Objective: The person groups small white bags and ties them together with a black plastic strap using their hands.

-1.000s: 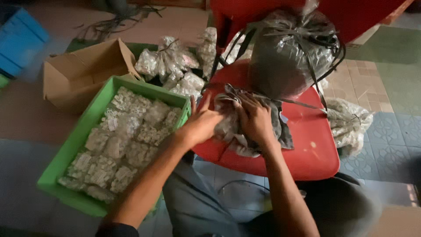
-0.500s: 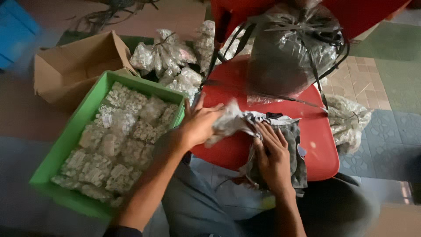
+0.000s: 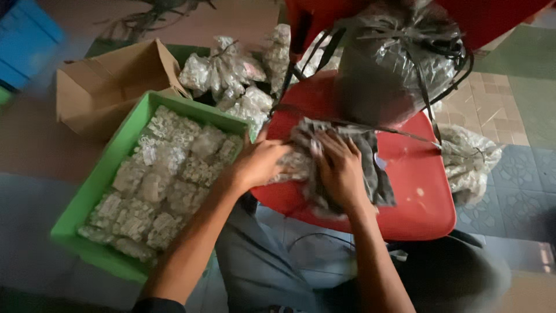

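Pressing down together, both hands were on a crumpled clear plastic bag [image 3: 324, 168] of small pale pieces, which lay on the near-left part of the red chair seat [image 3: 417, 197]. The left hand [image 3: 260, 165] curled around the bag's left end, fingers closed on the plastic; the right hand [image 3: 341, 168] lay spread flat across its top, more pinning than gripping. By my reading, the step in hand was gathering and flattening the bag. A next move would call for a firmer hold with the left hand, since the plastic looked slack.

At the back of the seat stood a big strapped bundle [image 3: 394, 64]; left of the seat sat a green tray [image 3: 110, 168] full of similar packets.

Half a second earlier the bag was lifted and stretched between the hands, the right one nearer the seat's front edge; now it was bunched back on the seat.
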